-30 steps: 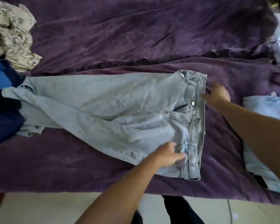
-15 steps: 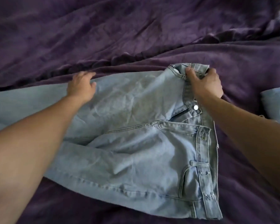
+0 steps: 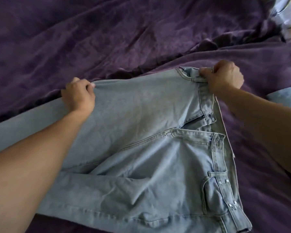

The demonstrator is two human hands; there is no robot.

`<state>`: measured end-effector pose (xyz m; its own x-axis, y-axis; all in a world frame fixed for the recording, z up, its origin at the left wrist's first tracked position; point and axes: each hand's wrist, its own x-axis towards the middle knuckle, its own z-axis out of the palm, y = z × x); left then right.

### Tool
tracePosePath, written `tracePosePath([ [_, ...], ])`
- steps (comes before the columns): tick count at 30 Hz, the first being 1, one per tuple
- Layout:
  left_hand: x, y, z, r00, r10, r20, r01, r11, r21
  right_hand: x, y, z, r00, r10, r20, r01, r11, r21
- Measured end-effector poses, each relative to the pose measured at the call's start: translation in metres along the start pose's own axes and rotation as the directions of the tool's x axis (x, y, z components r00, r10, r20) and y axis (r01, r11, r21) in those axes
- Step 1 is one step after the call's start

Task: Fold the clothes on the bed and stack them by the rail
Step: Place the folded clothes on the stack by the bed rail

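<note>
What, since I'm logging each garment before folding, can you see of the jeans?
The jeans are light-blue, faded denim, lying front up across the purple blanket, waistband to the right, legs running off to the left. The fly is open, its zip showing; belt loops and pocket rivets show. The left hand grips the far edge at the thigh; the right hand grips the waistband's far corner.

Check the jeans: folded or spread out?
Spread: jeans lie front-up on the purple blanket, legs side by side. Left hand and right hand grip the far edge.
</note>
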<state>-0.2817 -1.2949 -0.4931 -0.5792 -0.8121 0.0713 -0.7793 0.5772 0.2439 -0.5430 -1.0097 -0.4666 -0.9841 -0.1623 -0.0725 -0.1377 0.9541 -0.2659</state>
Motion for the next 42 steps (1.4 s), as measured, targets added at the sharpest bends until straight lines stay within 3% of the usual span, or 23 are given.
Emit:
tracePosePath([
  [2, -0.006, 0.007, 0.005, 0.999, -0.004, -0.040, 0.004, 1.000, 0.006, -0.016, -0.012, 0.004, 0.973, -0.177, -0.147, 0.172, 0.984, -0.048],
  [4, -0.023, 0.005, 0.013, 0.994, 0.100, -0.040, -0.098, 0.993, 0.059, -0.041, -0.026, 0.016, 0.848, -0.477, -0.229, 0.471, 0.878, -0.084],
  [6, -0.043, -0.005, 0.026, 0.973, 0.224, 0.054, -0.229, 0.965, 0.125, -0.061, -0.024, 0.036, 0.711, -0.702, -0.033, 0.692, 0.708, -0.141],
  [8, -0.061, -0.022, 0.040, 0.958, 0.202, 0.203, -0.243, 0.948, 0.204, -0.065, -0.006, 0.054, 0.679, -0.683, 0.269, 0.733, 0.647, -0.210],
  [9, -0.067, -0.031, 0.045, 0.951, 0.157, 0.265, -0.222, 0.946, 0.237, -0.061, 0.004, 0.061, 0.692, -0.640, 0.335, 0.719, 0.653, -0.238],
  [13, -0.081, -0.059, 0.040, 0.921, 0.071, 0.383, -0.193, 0.938, 0.289, -0.053, 0.005, 0.073, 0.718, -0.579, 0.388, 0.693, 0.647, -0.318],
  [16, -0.105, -0.085, -0.003, 0.951, 0.056, 0.303, -0.128, 0.966, 0.223, -0.077, -0.019, 0.062, 0.761, -0.537, 0.363, 0.644, 0.694, -0.322],
  [18, -0.132, -0.117, -0.036, 0.969, 0.013, 0.246, -0.072, 0.971, 0.229, -0.112, -0.039, 0.049, 0.734, -0.581, 0.352, 0.672, 0.698, -0.249],
  [23, -0.197, -0.227, -0.106, 0.913, -0.189, 0.363, 0.034, 0.919, 0.393, -0.238, -0.101, 0.036, 0.480, -0.794, 0.373, 0.833, 0.546, 0.089],
  [26, -0.218, -0.287, -0.131, 0.851, -0.230, 0.472, -0.026, 0.880, 0.475, -0.313, -0.141, 0.045, 0.322, -0.839, 0.438, 0.852, 0.459, 0.251],
  [28, -0.216, -0.323, -0.141, 0.865, -0.229, 0.447, -0.039, 0.857, 0.514, -0.358, -0.162, 0.059, 0.207, -0.858, 0.469, 0.883, 0.370, 0.288],
  [30, -0.201, -0.357, -0.146, 0.906, -0.202, 0.371, -0.026, 0.851, 0.524, -0.397, -0.180, 0.078, 0.141, -0.866, 0.479, 0.899, 0.315, 0.306],
  [32, -0.180, -0.390, -0.149, 0.945, -0.135, 0.298, -0.031, 0.869, 0.494, -0.428, -0.199, 0.098, 0.176, -0.830, 0.529, 0.898, 0.355, 0.259],
  [35, -0.156, -0.430, -0.155, 0.957, 0.002, 0.289, -0.144, 0.870, 0.472, -0.464, -0.239, 0.122, 0.357, -0.735, 0.576, 0.841, 0.522, 0.143],
  [37, -0.150, -0.447, -0.159, 0.963, 0.030, 0.269, -0.158, 0.871, 0.466, -0.485, -0.261, 0.128, 0.432, -0.714, 0.551, 0.802, 0.583, 0.127],
  [40, -0.135, -0.467, -0.175, 0.970, 0.042, 0.238, -0.143, 0.891, 0.430, -0.511, -0.262, 0.118, 0.364, -0.830, 0.423, 0.820, 0.501, 0.277],
  [42, -0.129, -0.471, -0.188, 0.932, 0.132, 0.337, -0.246, 0.914, 0.323, -0.526, -0.242, 0.104, 0.273, -0.870, 0.410, 0.849, 0.418, 0.322],
])
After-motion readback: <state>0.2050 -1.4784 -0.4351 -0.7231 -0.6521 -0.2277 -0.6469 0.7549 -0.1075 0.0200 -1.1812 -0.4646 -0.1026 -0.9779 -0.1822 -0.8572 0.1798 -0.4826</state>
